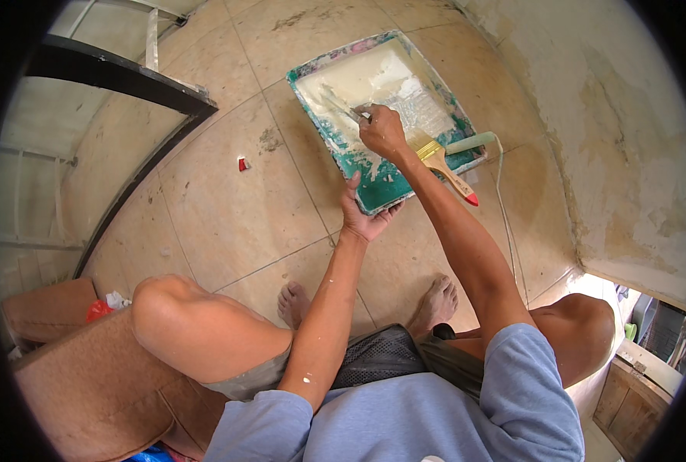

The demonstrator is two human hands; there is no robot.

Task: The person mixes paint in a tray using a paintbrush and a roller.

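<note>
A paint tray [387,180] with a stained green surface and cream paint [358,73] in its upper part lies on the floor tiles. My right hand [381,132] grips a slim metal tool [341,105], maybe a scraper or stirrer, angled into the paint. My left hand [366,214] holds the tray's near edge, fingers curled beneath it. A wooden brush [451,176] with a red tip and pale bristles rests across the tray's right side, beside a roller [470,141] with a pale green handle and thin wire frame.
A black-framed glass panel [127,55] stands at upper left, a stained wall [605,138] at right. A small red object [243,164] lies on the tiles [220,215]. Brown cushioned seating [89,385] is at lower left, with red and white scraps beside it. My bare feet are below the tray.
</note>
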